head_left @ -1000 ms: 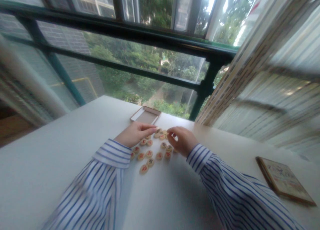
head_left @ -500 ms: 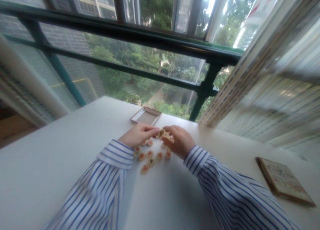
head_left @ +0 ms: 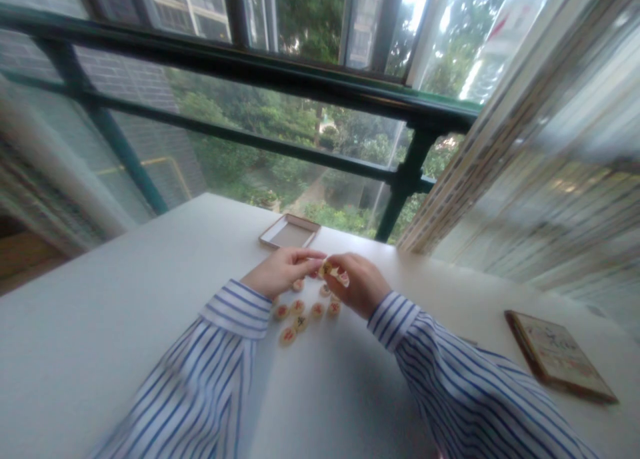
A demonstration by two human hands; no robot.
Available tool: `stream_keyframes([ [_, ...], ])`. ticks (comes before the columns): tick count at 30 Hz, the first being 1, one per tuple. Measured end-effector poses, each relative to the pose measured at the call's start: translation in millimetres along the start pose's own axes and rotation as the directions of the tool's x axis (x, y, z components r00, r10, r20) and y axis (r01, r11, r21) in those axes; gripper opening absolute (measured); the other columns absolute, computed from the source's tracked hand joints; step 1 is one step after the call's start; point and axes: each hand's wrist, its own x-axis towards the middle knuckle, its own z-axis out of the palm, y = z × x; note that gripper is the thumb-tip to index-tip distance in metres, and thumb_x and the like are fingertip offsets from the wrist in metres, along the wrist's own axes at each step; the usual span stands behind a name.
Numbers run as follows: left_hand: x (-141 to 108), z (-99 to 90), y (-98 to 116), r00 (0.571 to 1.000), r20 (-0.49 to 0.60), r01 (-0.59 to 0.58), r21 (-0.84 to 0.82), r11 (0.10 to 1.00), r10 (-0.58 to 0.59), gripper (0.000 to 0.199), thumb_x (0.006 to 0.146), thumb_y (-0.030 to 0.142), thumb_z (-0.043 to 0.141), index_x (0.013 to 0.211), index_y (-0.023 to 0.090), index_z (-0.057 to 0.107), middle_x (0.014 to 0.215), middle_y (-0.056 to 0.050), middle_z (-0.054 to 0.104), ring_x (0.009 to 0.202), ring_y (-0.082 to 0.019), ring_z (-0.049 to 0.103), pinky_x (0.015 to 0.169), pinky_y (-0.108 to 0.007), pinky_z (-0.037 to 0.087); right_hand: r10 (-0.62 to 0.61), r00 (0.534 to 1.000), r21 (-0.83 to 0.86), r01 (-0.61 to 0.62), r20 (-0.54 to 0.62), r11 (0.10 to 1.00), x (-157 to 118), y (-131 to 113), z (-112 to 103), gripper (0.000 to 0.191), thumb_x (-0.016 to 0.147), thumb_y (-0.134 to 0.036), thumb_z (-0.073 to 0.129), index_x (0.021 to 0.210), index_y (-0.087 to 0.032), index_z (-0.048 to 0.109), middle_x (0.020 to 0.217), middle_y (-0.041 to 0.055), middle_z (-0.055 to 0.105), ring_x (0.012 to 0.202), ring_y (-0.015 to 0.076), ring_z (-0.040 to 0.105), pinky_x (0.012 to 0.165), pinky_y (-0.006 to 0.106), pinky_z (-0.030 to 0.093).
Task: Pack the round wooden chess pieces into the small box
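Observation:
Several round, cream-coloured pieces with red or dark characters lie on the white table (head_left: 165,292); a red-marked piece (head_left: 287,336) is nearest to me. My right hand (head_left: 360,282) has its thumb and fingers closed on a round piece (head_left: 326,268) with a dark character. Close on its left is my left hand (head_left: 283,271), fingers pointing right with the tips near that piece; whether it grips anything is hidden. More pieces show partly between and under the hands.
A shallow open box (head_left: 290,231) rests behind my hands near the table's far edge. On the right lies a flat, brown-edged box or lid (head_left: 560,356) with a picture. A green railing (head_left: 250,66) and window stand beyond the table.
My right thumb and fingers have closed on a dark-marked piece. My left hand has shifted slightly right, nearer to my right hand. The view has moved slightly.

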Motion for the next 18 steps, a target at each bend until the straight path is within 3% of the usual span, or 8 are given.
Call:
stream_keyframes([
  [7,-1,4.9,-5,0.996,0.083,-0.012,-0.108,0.994,0.021,0.052,0.069,0.035,0.061,0.116,0.015,0.051,0.091,-0.009,0.067,0.065,-0.012,0.059,0.047,-0.020,0.039,0.027,0.999,0.046,-0.026,-0.017,0.999,-4,1,-4,0.020,0.077,-0.024,0.052,0.095,-0.017,0.057,0.081,0.0041,0.062,0.072,0.0120,0.055,0.069,0.024,0.042],
  [12,2,10.1,-9,0.996,0.056,-0.057,-0.203,0.978,0.070,0.046,0.065,0.032,0.065,0.107,0.015,0.057,0.096,-0.009,0.067,0.087,-0.019,0.061,0.068,-0.027,0.048,0.079,0.996,0.105,-0.076,-0.033,0.992,-9,0,-7,0.023,0.077,-0.027,0.053,0.097,-0.016,0.055,0.081,0.0039,0.062,0.069,0.0117,0.056,0.064,0.023,0.043],
  [18,1,9.6,-6,0.995,0.087,-0.041,-0.163,0.986,0.055,0.044,0.068,0.029,0.064,0.108,0.014,0.056,0.095,-0.010,0.068,0.088,-0.019,0.061,0.071,-0.029,0.049,0.083,0.996,0.083,-0.080,-0.026,0.993,-16,0,-16,0.024,0.077,-0.029,0.054,0.097,-0.016,0.054,0.080,0.0033,0.062,0.068,0.0117,0.055,0.066,0.024,0.043],
])
